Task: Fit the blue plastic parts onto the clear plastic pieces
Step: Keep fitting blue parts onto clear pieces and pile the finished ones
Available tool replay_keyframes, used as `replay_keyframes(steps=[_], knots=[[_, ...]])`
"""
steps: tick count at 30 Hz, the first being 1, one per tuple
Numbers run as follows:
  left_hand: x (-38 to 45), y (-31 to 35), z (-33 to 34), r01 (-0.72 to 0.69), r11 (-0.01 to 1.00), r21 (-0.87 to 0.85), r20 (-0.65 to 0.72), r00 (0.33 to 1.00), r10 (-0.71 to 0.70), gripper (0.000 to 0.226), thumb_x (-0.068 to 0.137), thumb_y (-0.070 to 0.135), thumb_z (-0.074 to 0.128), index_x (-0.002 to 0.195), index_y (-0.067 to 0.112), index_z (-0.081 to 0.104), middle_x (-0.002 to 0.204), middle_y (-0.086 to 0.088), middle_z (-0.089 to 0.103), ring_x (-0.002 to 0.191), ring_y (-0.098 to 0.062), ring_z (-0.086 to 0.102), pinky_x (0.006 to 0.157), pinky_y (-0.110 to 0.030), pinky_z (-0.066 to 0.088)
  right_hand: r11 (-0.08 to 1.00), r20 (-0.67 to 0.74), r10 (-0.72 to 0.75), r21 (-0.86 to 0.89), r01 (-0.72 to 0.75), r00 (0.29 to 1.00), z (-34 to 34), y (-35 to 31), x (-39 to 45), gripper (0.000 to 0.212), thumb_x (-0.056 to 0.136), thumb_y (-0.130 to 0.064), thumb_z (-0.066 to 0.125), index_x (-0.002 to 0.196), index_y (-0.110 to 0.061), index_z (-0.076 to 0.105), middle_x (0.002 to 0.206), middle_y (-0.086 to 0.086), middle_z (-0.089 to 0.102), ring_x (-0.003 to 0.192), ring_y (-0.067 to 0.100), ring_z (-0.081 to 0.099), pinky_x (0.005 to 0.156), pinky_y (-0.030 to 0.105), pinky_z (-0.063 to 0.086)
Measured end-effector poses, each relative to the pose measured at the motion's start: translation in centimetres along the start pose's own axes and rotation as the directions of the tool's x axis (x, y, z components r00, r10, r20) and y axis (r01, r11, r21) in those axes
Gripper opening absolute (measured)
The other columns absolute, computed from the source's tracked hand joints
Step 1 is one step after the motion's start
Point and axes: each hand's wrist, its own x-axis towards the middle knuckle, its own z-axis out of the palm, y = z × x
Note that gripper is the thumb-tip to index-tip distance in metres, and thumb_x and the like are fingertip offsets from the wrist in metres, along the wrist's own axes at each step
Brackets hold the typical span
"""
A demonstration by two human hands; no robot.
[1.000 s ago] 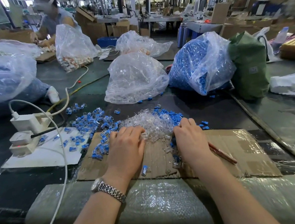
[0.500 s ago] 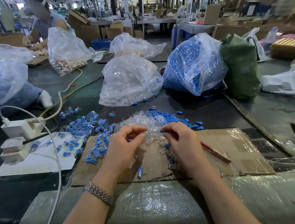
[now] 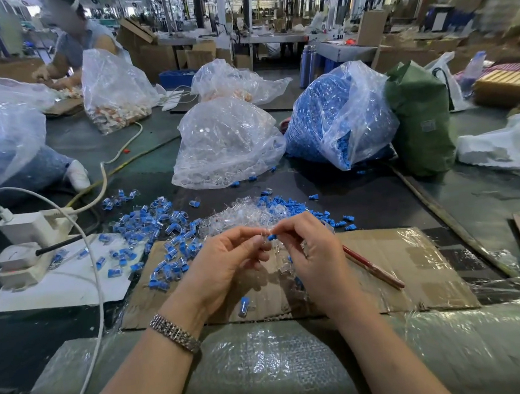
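My left hand (image 3: pixel 226 262) and my right hand (image 3: pixel 312 252) meet just above the cardboard sheet (image 3: pixel 409 265). A small blue plastic part (image 3: pixel 271 237) is pinched in my right fingertips, its end toward a clear plastic piece (image 3: pixel 261 240) pinched by my left fingertips. Behind the hands lies a heap of clear pieces (image 3: pixel 241 214) with loose blue parts (image 3: pixel 287 205) at its right. Fitted blue-and-clear pieces (image 3: pixel 164 233) are scattered to the left. One fitted piece (image 3: pixel 244 305) lies on the cardboard under my hands.
A red pencil (image 3: pixel 373 267) lies on the cardboard to the right. Bags of clear pieces (image 3: pixel 226 146) and blue parts (image 3: pixel 336 114) stand behind, beside a green bag (image 3: pixel 418 120). A white power strip (image 3: pixel 27 245) and cable sit left. Another person (image 3: pixel 78 43) works far left.
Both hands lifted off the heap and came together, each now pinching a part; one second ago they lay flat on the clear pieces.
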Motion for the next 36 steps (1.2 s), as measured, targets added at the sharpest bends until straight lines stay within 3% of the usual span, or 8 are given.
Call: replay_keyframes(steps=[7,12,19,28,36], knots=[[-0.2,0.1,0.2,-0.017,1.000,0.011,0.020,1.000,0.016,0.026,0.086,0.019,0.069,0.107,0.005,0.077,0.099,-0.017,0.075,0.084,-0.020,0.070,0.073,-0.024,0.059,0.999,0.029,-0.050,0.000,0.050,0.998,0.4,0.0,-0.3,0.008,0.097,-0.008,0.065,0.102,-0.014,0.068,0.096,-0.005,0.059,0.091,0.012,0.059,0.080,0.029,0.051],[-0.4,0.4,-0.3,0.005,0.999,-0.043,0.027,1.000,-0.004,0.024,0.083,0.013,0.074,0.106,0.004,0.078,0.103,-0.022,0.074,0.090,-0.025,0.072,0.076,-0.026,0.060,0.999,0.065,-0.021,-0.032,0.023,0.998,0.3,-0.2,-0.4,0.008,0.097,-0.012,0.066,0.102,-0.018,0.066,0.096,-0.008,0.060,0.091,0.009,0.058,0.079,0.024,0.050],[-0.9,0.7,-0.4,-0.003,0.995,0.098,0.033,0.999,0.000,0.026,0.081,0.017,0.078,0.106,0.010,0.079,0.105,-0.023,0.075,0.095,-0.031,0.074,0.082,-0.030,0.061,0.994,0.151,0.008,-0.108,0.008,0.988,0.1,-0.6,-0.5,0.005,0.099,-0.014,0.061,0.102,-0.017,0.063,0.097,-0.011,0.055,0.090,0.004,0.050,0.079,0.018,0.043],[-1.0,0.8,0.2,0.029,0.993,0.111,0.002,1.000,-0.030,0.029,0.084,0.013,0.070,0.110,0.001,0.075,0.097,-0.027,0.074,0.082,-0.025,0.073,0.075,-0.026,0.062,0.988,0.176,-0.017,-0.150,0.043,0.984,0.1,-0.4,-0.6,0.006,0.100,-0.014,0.060,0.102,-0.019,0.062,0.098,-0.008,0.053,0.090,0.009,0.051,0.077,0.025,0.047],[-1.1,0.8,0.1,0.031,0.995,0.098,0.019,0.999,-0.033,0.024,0.082,0.009,0.074,0.105,0.007,0.078,0.102,-0.022,0.076,0.090,-0.027,0.075,0.078,-0.028,0.061,0.993,0.212,0.016,-0.116,0.008,0.977,-0.1,-0.7,-0.5,0.012,0.098,-0.019,0.062,0.109,-0.023,0.064,0.097,-0.010,0.057,0.090,0.007,0.055,0.077,0.030,0.051]])
